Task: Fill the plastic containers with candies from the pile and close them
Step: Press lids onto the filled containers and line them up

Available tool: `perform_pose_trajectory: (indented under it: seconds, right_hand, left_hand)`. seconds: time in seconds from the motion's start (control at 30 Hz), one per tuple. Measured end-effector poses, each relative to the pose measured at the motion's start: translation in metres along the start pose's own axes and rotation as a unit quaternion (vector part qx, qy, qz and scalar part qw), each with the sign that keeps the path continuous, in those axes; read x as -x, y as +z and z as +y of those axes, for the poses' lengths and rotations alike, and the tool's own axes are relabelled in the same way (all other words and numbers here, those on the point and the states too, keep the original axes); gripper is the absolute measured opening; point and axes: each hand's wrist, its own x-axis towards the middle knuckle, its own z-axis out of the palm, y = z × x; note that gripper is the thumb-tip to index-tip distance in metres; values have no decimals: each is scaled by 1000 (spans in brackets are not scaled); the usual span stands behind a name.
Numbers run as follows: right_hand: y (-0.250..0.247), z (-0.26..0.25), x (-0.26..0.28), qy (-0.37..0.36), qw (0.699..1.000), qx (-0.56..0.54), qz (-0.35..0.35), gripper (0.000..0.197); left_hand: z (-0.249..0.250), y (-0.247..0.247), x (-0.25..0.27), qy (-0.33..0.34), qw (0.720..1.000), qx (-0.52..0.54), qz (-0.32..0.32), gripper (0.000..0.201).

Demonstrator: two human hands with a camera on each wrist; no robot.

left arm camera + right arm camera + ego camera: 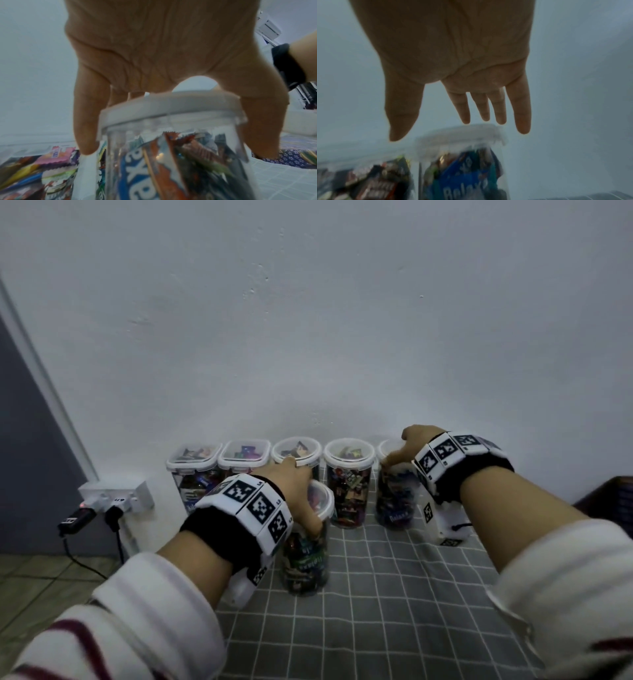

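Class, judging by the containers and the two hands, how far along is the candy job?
Nearly finished. Done: four lidded, candy-filled containers stand in a row by the wall. In hand: the left hand grips the lid of a full front container; the right hand is open over the lidded end container. Left: lining up the front one; whether its lid has snapped shut is unclear. No pile is visible.

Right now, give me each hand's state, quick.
Left hand: grips the lidded candy container from above.
Right hand: open, fingers straight, above the rightmost container.
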Motion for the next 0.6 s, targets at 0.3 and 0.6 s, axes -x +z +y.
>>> perform_pose_trajectory:
  seconds: [0.3,0.6]
  right_hand:
    - [-61,43,100,52,991,-106,64,41]
    - [-50,92,206,78,992,-93,45,68]
  left_hand:
    - [9,-5,12,3,1000,17,18,68]
    - [45,-5,42,36,998,-6,53,66]
